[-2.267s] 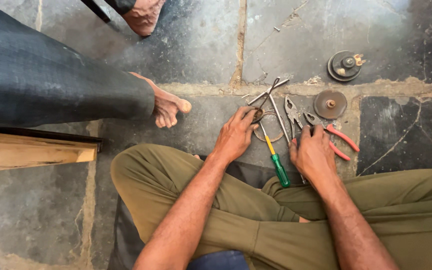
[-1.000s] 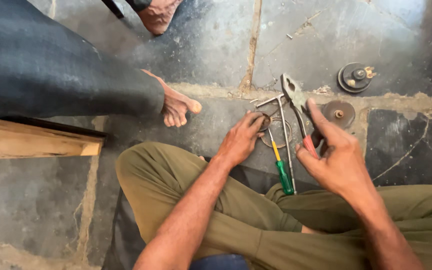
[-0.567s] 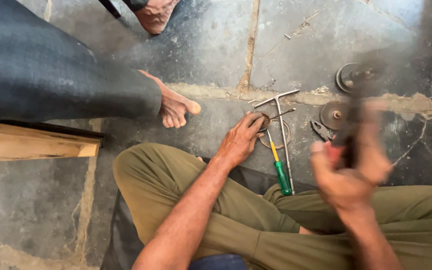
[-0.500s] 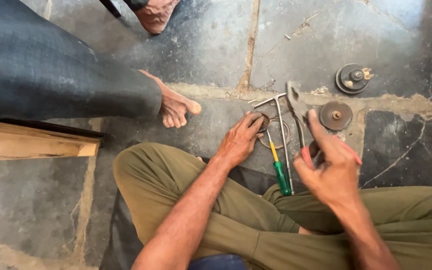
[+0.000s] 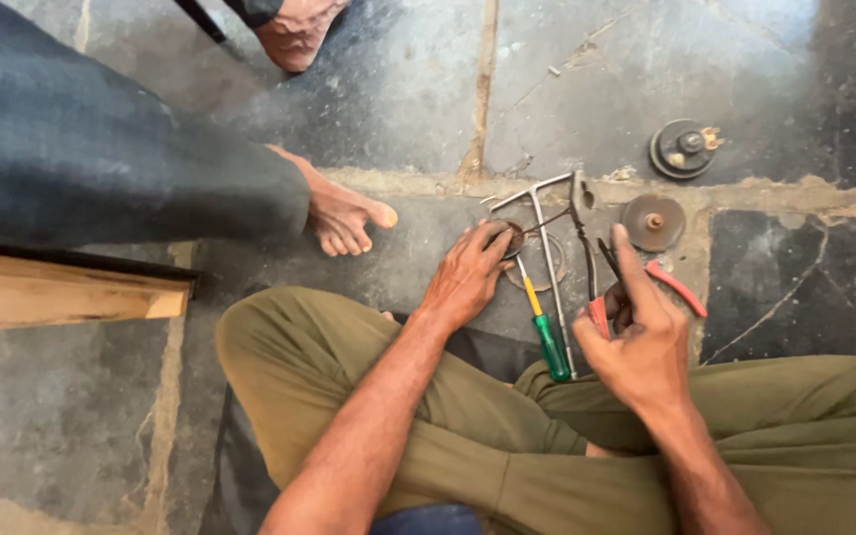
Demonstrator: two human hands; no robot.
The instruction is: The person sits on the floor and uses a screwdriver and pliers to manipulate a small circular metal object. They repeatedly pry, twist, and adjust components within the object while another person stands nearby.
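Pliers [image 5: 587, 223] in right hand [image 5: 638, 337], jaws up

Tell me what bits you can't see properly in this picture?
- Small round part under the left hand: head view, the fingers cover most of it.
- Pliers in the right hand: the palm hides where the red handles meet.
- Screwdriver tip: lost among the metal rods.
- Other person beside the bare foot: cut off by the top and left edges.

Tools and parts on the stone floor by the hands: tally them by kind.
Pliers, red handles, in the right hand: 1
Screwdriver, green-yellow handle: 1
T-shaped metal tool: 1
Round metal discs: 2
Small round part under the left hand: 1
Total: 6
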